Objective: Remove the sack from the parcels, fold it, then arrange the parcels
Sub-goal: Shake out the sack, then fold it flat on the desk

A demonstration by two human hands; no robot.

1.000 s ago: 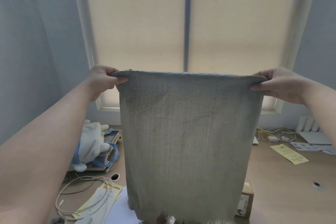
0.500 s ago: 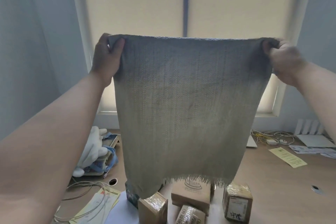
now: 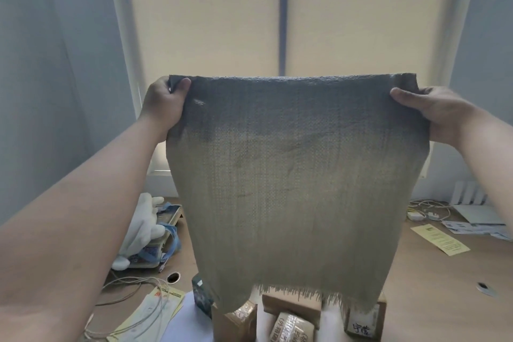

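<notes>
A grey-green woven sack (image 3: 294,189) hangs flat in the air in front of the window, its frayed bottom edge just above the table. My left hand (image 3: 165,107) pinches its top left corner. Its top right corner is gripped by my right hand (image 3: 435,114). Under the frayed edge stand several taped cardboard parcels: one at the left (image 3: 238,319), one in the middle (image 3: 291,326), one at the right with writing on its label (image 3: 366,322). A small dark box (image 3: 201,296) stands beside them. The sack hides whatever lies behind it.
The wooden table (image 3: 433,300) holds a white glove on a tray (image 3: 144,230) at the left, loose cables (image 3: 133,286), yellow leaflets (image 3: 441,240) and papers, and a white router (image 3: 472,203) at the back right. A window blind fills the background.
Both hands raised the sack off the parcels, then lowered it a little. Its frayed bottom edge now hangs lower, partly covering the parcels that showed half a second ago.
</notes>
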